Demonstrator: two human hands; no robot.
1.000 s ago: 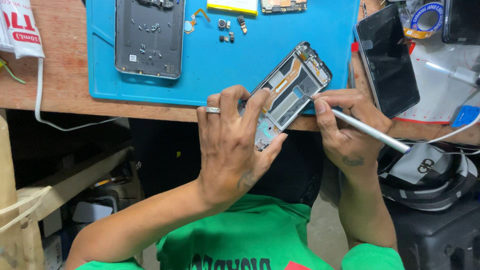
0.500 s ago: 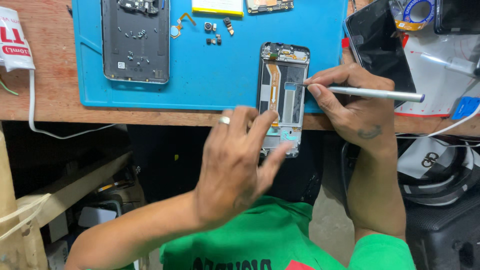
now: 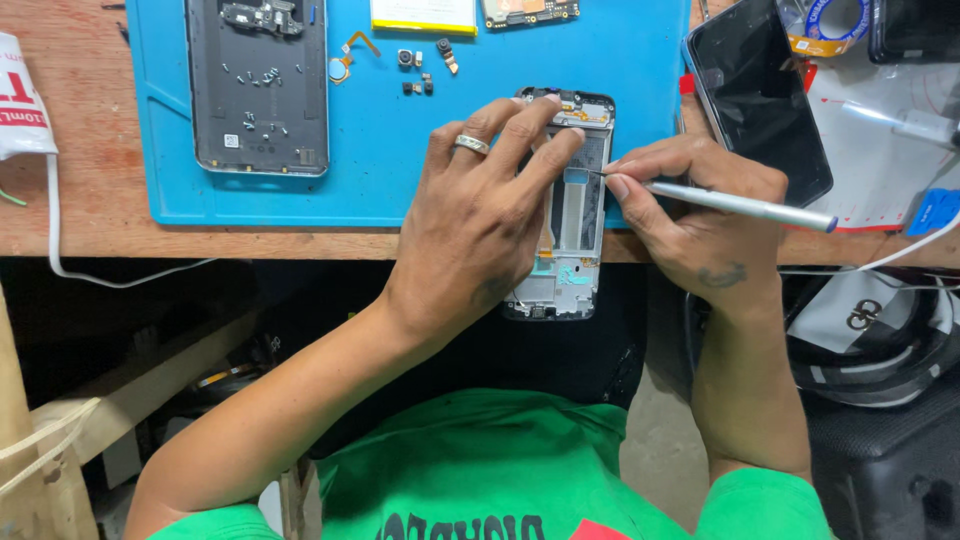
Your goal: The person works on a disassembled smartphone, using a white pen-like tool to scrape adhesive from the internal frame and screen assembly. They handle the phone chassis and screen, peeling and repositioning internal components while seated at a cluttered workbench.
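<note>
My left hand, with a ring on one finger, grips an opened phone frame that lies upright across the front edge of the blue work mat. Its fingers spread over the frame's left side and top. My right hand holds a thin silver tool like a pen, with its fine tip touching the inside of the frame near the top. The lower end of the frame juts past the table edge.
On the mat lie a grey phone back cover with loose screws on it and several small parts. A dark phone screen rests to the right. A white cable runs down the wooden table's left side. A bag sits at lower right.
The phone frame has been turned from tilted to upright and set on the mat's front edge. My left hand moved up over it, and the tool tip came in to the frame's top.
</note>
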